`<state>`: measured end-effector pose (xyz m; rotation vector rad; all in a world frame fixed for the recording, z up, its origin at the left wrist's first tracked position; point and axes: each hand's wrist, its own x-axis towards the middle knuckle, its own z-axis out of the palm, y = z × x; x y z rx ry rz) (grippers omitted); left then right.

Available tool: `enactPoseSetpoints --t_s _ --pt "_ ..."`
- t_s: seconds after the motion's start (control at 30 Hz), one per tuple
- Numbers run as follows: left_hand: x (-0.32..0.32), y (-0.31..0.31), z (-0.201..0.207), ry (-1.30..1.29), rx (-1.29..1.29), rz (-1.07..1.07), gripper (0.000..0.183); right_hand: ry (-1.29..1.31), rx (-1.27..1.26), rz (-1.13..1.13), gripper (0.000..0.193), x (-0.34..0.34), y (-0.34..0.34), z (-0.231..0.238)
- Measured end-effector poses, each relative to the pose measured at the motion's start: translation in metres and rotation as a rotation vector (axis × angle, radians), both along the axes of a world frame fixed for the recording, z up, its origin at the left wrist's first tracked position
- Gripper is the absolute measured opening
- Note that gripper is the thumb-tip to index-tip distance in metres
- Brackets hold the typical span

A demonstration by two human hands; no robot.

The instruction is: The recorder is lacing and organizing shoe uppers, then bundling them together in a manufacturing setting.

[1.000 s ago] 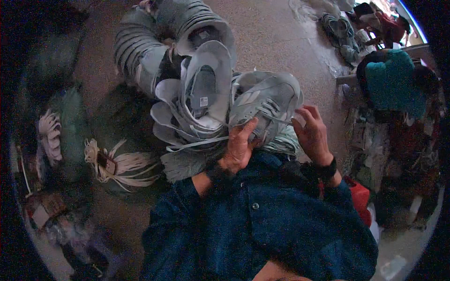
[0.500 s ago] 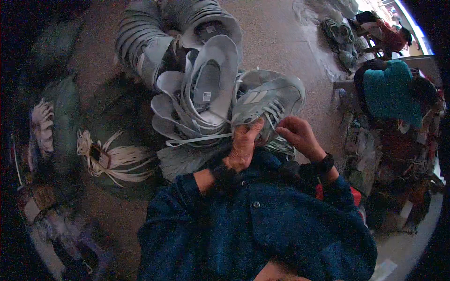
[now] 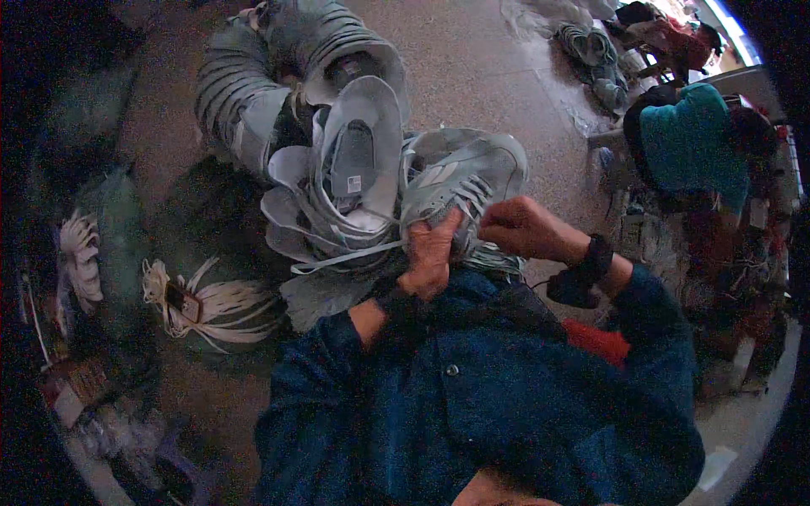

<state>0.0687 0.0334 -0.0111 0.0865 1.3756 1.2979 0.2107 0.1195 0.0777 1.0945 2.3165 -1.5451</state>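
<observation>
Drawn inward, right hand (image 3: pixel 526 229) curls beside grey shoe (image 3: pixel 456 179), its hold unclear; left hand (image 3: pixel 431 253) clasps the shoe's near side.

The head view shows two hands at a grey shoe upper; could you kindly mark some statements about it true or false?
1. The left hand holds the grey shoe upper. True.
2. The right hand is left of the left hand. False: it is to its right.
3. A small rectangular object lies on the pale laces. True.
4. The garment on the person's torso is white. False: it is dark blue.
5. Both wrists have dark bands. True.
</observation>
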Motion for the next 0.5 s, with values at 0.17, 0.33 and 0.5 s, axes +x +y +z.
enactPoseSetpoints --t_s 0.17,0.33,0.5 --pt "0.000 -0.002 0.005 -0.063 0.043 -0.024 0.062 0.041 -0.566 -0.385 0.028 0.024 -0.008 -0.002" --pt "0.007 -0.004 -0.020 0.033 0.174 -0.037 0.057 0.137 -0.347 -0.457 0.025 0.018 -0.018 0.006" --pt "-0.008 0.001 -0.005 -0.065 0.022 -0.263 0.072 0.517 -0.060 -0.029 0.026 -0.085 0.014 0.127"
